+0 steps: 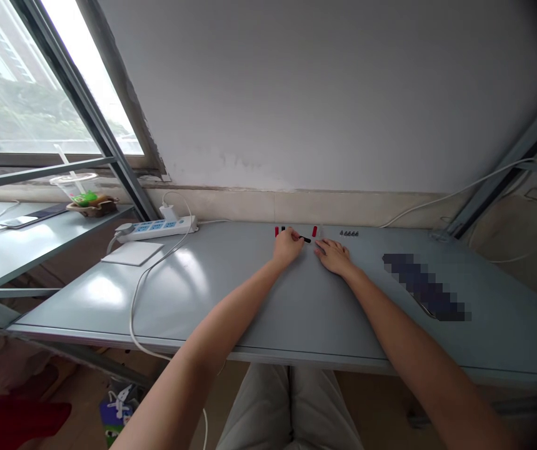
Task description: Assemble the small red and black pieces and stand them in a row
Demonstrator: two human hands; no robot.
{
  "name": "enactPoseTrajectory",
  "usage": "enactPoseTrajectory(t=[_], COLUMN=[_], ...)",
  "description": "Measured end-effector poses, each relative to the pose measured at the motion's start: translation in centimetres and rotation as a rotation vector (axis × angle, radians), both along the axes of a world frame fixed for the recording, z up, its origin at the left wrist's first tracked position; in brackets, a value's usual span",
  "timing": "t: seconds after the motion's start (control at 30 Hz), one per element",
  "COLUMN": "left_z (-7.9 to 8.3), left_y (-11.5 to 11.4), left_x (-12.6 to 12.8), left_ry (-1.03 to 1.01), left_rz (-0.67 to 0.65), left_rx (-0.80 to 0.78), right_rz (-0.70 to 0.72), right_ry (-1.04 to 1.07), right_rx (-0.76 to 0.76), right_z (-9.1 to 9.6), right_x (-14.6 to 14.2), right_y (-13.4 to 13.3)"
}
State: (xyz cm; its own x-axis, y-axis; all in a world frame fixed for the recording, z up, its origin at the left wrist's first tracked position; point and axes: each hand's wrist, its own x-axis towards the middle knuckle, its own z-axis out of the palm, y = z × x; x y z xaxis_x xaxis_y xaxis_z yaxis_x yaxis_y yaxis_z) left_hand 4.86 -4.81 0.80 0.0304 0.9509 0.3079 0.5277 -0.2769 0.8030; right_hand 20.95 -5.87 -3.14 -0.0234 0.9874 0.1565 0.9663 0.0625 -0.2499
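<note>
Near the back of the grey desk [249,300], my left hand [289,247] is closed in a pinch. From its fingertips a small black cylinder [306,239] sticks out to the right, lying low over the desk. My right hand [334,256] rests flat on the surface just to the right, fingers stretched out. Beyond the left hand stand a small red piece [276,231] and a black one [283,229], partly hidden by it. Another red piece [314,231] is behind the gap between my hands, beside a small clear item [321,230].
Several small dark pieces [349,234] sit in a row right of my hands. A pixelated dark object [422,287] lies further right. At left are a power strip [155,229], a white flat box [132,252] and a white cable [137,294]. Wall behind.
</note>
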Motion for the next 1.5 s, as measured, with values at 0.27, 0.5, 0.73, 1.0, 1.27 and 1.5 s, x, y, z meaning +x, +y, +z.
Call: enactPoseTrajectory(t=[0.27, 0.5, 0.73, 1.0, 1.27, 1.5], left_z=[-1.2, -1.0, -1.2, -0.6, -0.4, -0.1], left_y=[-1.6, -1.5, -1.1, -1.5, -1.7, -2.0], left_x=[-1.3, -1.5, -1.7, -1.6, -1.7, -1.4], left_ry=[-0.131, -0.161, -0.275, -0.382, -0.444, -0.454], left_rz=[0.018, 0.018, 0.039, 0.039, -0.031, -0.186], left_rx=[-0.013, -0.087, -0.128, -0.179, -0.267, -0.292], right_rz=[-0.032, 0.068, 0.017, -0.012, -0.047, 0.057], right_ry=[0.011, 0.189, 0.613, 0.889, 1.181, 1.249], right_rx=[0.023, 0.206, 0.420, 0.313, 0.195, 0.038], right_z=[0.1, 0.8, 2.1, 1.7, 1.9, 2.7], right_x=[-0.5, -0.6, -0.8, -0.5, -0.5, -1.2], right_y=[0.1, -0.6, -0.8, -0.2, -0.3, -1.3])
